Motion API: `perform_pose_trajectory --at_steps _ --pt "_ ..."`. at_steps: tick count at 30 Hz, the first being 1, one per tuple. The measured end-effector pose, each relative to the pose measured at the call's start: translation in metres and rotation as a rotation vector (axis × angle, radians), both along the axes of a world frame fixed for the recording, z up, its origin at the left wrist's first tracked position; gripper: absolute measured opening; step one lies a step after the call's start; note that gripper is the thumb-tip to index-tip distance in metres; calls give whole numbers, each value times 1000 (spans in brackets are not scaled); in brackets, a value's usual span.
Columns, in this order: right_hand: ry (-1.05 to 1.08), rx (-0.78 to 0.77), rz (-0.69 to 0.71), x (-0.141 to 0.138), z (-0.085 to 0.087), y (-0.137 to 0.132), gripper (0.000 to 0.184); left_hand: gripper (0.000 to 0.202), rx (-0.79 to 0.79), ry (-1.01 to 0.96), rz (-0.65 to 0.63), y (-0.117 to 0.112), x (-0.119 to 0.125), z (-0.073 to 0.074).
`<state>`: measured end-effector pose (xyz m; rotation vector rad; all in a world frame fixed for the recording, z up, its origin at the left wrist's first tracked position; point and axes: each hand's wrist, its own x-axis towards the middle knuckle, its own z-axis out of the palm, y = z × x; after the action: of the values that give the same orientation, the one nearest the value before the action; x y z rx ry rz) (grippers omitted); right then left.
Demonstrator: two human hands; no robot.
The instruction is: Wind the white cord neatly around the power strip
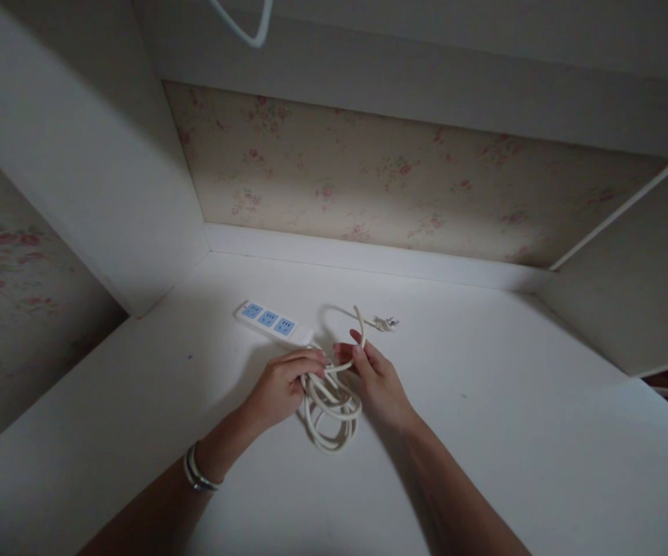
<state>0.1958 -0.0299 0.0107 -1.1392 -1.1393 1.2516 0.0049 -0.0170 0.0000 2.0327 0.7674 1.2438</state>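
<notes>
A white power strip (268,319) with three blue socket faces lies on the white surface, just beyond my left hand (284,384). That hand is closed around the upper part of a coiled off-white power cord (334,417), whose loops hang toward me. My right hand (381,378) pinches a stretch of the same cord between thumb and fingers, and a short bend of it rises above the grip. Past my right fingers lies the cord's plug (386,324), its metal prongs pointing right. Part of the cord is hidden behind my fingers.
The white surface (519,432) runs to a low white ledge (368,256) below a flower-patterned wall panel (322,170). White panels (635,286) close in both sides. A white bent rod or wire (256,35) hangs at the top.
</notes>
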Motion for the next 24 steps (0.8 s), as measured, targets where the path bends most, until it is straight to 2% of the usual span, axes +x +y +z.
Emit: perform_pose_trajectory --at_steps 2,4,6,7,9,11,12,15,20,24 --pt "-153 40 -144 1 -1 1 42 30 -1 16 16 -1 0 1" --pt "-196 128 -294 3 2 -2 37 32 -1 38 43 -2 -1 0" --pt "-209 263 -352 4 10 -9 28 34 4 78 84 -2 -1 0" --pt "-245 342 -297 3 14 -14 22 36 7 105 112 -2 -2 0" --pt "-374 494 -66 0 22 -25 19 39 18 150 172 -1 -3 1" --pt "-523 592 165 -6 25 -33 27 40 24 172 224 0 -4 2" --pt "-586 617 231 -8 25 -35 30 40 24 173 239 0 -4 3" --pt "-694 613 257 -12 22 -34 28 39 18 173 229 0 -4 5" --pt "-594 467 112 -7 22 -27 16 25 -120 169 186 -3 -5 9" --pt "-473 346 34 -5 21 -23 18 26 -282 60 21 -8 -7 15"
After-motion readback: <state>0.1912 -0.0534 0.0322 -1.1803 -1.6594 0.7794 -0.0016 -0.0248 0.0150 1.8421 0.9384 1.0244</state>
